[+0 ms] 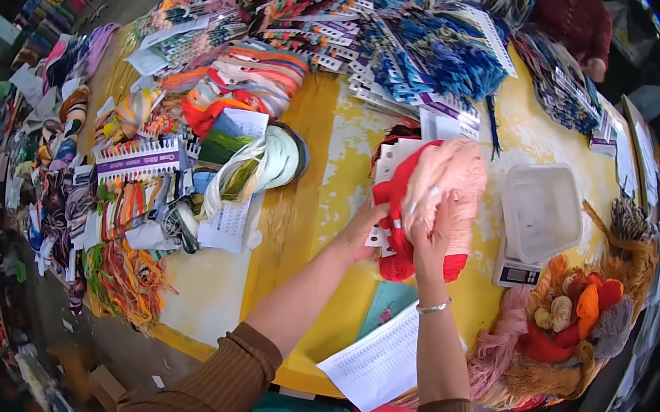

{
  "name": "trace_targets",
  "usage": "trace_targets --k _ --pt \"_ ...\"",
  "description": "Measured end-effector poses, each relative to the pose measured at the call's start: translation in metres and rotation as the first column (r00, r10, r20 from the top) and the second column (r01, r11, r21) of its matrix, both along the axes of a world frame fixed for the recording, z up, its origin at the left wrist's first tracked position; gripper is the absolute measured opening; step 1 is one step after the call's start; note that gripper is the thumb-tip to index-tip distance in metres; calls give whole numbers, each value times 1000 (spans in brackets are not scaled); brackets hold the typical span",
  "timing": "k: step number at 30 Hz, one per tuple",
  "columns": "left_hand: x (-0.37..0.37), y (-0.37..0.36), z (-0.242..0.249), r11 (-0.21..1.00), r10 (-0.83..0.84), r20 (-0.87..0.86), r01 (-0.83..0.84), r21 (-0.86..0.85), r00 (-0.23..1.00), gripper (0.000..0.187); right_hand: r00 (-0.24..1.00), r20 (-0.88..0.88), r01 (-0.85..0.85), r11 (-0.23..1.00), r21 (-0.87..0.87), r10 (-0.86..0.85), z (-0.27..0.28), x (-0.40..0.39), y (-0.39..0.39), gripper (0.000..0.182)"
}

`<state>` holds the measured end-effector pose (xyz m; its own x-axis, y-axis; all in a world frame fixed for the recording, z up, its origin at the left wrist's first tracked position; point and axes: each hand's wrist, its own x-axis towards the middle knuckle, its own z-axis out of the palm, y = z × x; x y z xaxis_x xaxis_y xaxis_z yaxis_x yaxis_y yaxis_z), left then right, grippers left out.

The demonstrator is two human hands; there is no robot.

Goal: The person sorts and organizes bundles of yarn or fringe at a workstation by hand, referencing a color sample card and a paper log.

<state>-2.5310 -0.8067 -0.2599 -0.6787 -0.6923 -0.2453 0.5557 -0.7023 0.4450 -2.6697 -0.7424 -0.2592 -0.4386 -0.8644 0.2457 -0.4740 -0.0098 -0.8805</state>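
Note:
Both of my hands are at a bundle of thread over the table's middle. My left hand (362, 227) is closed on the left edge of the bundle, at the red thread (404, 183) and a white punched card (386, 164). My right hand (431, 235), with a bracelet at the wrist, is closed on the pale pink thread (457, 176), which lies over the red. More red thread shows below my fingers. Printed white sheets (377, 362) and a teal card (387, 309) lie nearer my body.
A clear plastic tub (543, 210) rests on a scale (516, 274) at the right. Loose skeins (564, 326) lie beyond it. Carded threads (437, 51) cover the back, and more thread bundles (144, 160) the left. A person (575, 22) is at the far right.

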Motion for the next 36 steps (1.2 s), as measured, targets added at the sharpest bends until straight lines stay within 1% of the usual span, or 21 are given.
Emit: trace_targets --k 2,4,6,7,10,12,13,14,15,16,18,20,22,24,26,29,31,32,34,35,36 --pt "10 -3 22 996 43 43 -40 -78 998 50 966 259 32 997 -75 -12 10 21 3 73" --pt "23 -11 45 991 49 85 -38 -128 995 53 944 329 49 995 -93 -15 18 39 -5 77" --pt "38 -25 69 951 86 117 -46 -306 989 56 862 506 61 988 -144 21 40 59 -19 79" --pt "53 -35 76 958 19 196 38 -283 981 59 832 554 76 986 -146 18 57 71 -27 81" --pt "84 -64 115 901 138 151 -61 -430 979 62 817 569 15 984 -180 92 79 101 -61 78" --pt "108 -79 140 873 257 65 -203 -444 964 47 936 341 -10 974 -226 89 79 121 -91 72" --pt "125 -90 142 879 254 57 -205 -431 966 46 910 391 7 938 -346 138 105 143 -106 67" --pt "147 -102 137 896 289 79 -240 -374 954 44 971 231 26 936 -352 60 109 159 -122 64" --pt "169 -113 133 911 314 103 -269 -312 944 44 982 126 -105 958 -267 143 130 167 -131 62" --pt "185 -120 137 913 390 183 -352 -208 903 42 996 5 -79 916 -395 88 127 188 -148 58" --pt "213 -127 134 866 500 213 -478 -149 839 44 969 -219 -189 907 -377 111 141 213 -171 59" --pt "241 -134 101 824 565 187 -562 -72 804 47 925 -330 -235 966 -107 188 115 246 -182 69" --pt "269 -141 47 790 596 323 -609 -71 735 51 769 -520 -292 928 232 372 94 261 -165 80" --pt "282 -128 45 842 499 314 -538 46 808 52 682 -615 -342 916 210 396 74 263 -150 86" --pt "289 -133 37 876 471 248 -482 -17 847 53 741 -552 -347 922 172 382 79 260 -132 84" --pt "286 -134 35 762 584 510 -643 -75 632 35 846 -433 -327 944 40 312 77 233 -91 78" --pt "288 -105 48 819 503 634 -559 -131 587 24 869 -342 -337 934 117 357 69 200 -42 66" --pt "286 -94 44 787 585 609 -557 -265 536 9 883 -335 -298 944 143 329 65 182 -14 59" --pt "273 -62 38 622 778 500 -582 -524 381 3 937 -256 -206 967 146 239 54 144 48 52" --pt "239 -35 68 561 798 528 -674 -480 289 27 960 -232 -118 978 172 156 52 125 81 50" --pt "232 -13 59 608 783 573 -493 -623 241 36 976 -207 -31 980 195 72 51 106 117 48"
